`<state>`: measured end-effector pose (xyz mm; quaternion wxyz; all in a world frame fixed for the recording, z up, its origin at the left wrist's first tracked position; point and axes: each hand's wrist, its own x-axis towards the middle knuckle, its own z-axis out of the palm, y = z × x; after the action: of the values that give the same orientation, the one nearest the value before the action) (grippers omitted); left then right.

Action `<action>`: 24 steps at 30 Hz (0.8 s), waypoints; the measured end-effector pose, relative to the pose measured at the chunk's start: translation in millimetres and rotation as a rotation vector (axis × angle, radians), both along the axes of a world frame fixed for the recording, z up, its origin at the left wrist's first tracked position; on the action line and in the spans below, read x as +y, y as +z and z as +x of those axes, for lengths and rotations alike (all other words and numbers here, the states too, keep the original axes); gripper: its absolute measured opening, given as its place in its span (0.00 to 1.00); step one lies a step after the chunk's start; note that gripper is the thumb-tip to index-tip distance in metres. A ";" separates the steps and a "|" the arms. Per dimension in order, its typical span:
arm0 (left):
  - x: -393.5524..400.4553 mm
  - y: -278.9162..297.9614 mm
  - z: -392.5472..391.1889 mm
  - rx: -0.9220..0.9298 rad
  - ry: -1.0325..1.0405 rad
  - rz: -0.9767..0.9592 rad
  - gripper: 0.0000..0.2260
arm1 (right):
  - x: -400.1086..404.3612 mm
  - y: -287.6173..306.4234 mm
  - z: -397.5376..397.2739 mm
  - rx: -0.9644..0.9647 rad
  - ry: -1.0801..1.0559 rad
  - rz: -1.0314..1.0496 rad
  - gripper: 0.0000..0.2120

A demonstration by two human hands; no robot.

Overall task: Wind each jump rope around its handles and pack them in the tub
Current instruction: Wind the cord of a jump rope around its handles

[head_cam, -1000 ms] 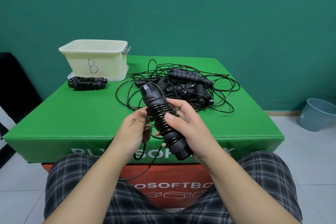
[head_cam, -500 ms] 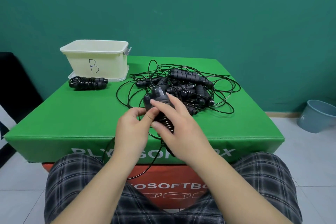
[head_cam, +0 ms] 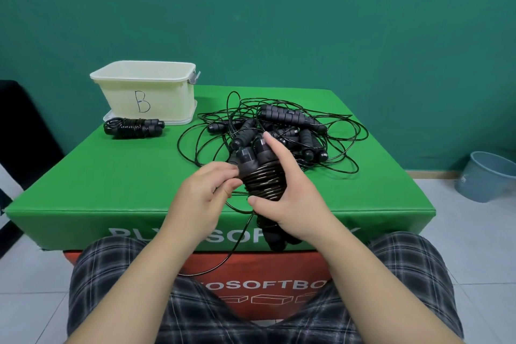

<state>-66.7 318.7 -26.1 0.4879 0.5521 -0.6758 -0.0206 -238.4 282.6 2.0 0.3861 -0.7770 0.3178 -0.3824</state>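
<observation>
One wound rope (head_cam: 134, 127) lies just in front of the tub (head_cam: 145, 92). Left hand (head_cam: 201, 198) pinches the cord; right hand (head_cam: 290, 190) grips the half-wound handles (head_cam: 262, 176) above the green box's near edge; the slack tail could snag, or coils slip loose

A black jump rope with two thick handles (head_cam: 261, 176) sits between both hands, its thin cord wrapped round the handles many times, one loose end hanging down. A finished black rope bundle (head_cam: 132, 127) and a cream plastic tub marked B (head_cam: 145, 92) lie far left of the hands. Just behind the hands is a messy pile of black ropes (head_cam: 284, 131).
</observation>
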 end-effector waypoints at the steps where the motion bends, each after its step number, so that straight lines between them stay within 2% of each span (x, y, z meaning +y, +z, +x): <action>1: 0.4 -2.3 1.5 0.002 0.002 -0.008 0.12 | -0.2 -0.8 -0.6 -0.008 0.005 0.024 0.42; 4: 0.3 -7.6 0.2 0.200 -0.001 0.064 0.07 | -1.4 -5.4 1.3 -0.016 -0.001 0.118 0.44; 6: -1.3 -6.6 -5.5 0.517 -0.089 0.172 0.08 | -2.4 -6.8 2.5 -0.027 0.007 0.173 0.44; 8: -3.6 -8.0 -7.0 0.786 -0.212 0.231 0.21 | -2.8 -7.0 2.5 -0.052 0.030 0.213 0.43; 9: -4.6 -10.4 -6.0 0.854 -0.260 0.268 0.30 | -2.1 -6.4 2.0 -0.061 0.054 0.225 0.42; 11: -2.6 -14.0 -5.5 0.899 -0.335 0.326 0.38 | -0.9 -6.3 1.5 -0.083 0.127 0.253 0.40; 15: 0.4 -11.8 -11.1 0.954 -0.369 0.347 0.37 | -4.2 -6.9 3.6 -0.131 0.178 0.333 0.34; 17: 1.9 -9.1 -15.2 1.009 -0.369 0.336 0.37 | -5.2 -6.1 4.8 -0.072 0.151 0.286 0.28; 19: 3.6 -7.5 -18.5 1.054 -0.362 0.335 0.36 | -5.3 -3.6 4.2 0.069 0.087 0.199 0.21; 22: 6.2 -6.0 -24.6 1.101 -0.377 0.335 0.29 | -3.2 0.7 2.5 0.169 0.093 0.187 0.20; 24: 5.9 -5.4 -27.0 1.119 -0.357 0.331 0.18 | -1.9 0.9 3.0 0.191 0.129 0.172 0.24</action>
<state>-93.8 324.6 -31.4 0.6657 0.4044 -0.3868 -0.4936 -235.4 280.7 2.8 0.4430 -0.7926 0.3343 -0.2527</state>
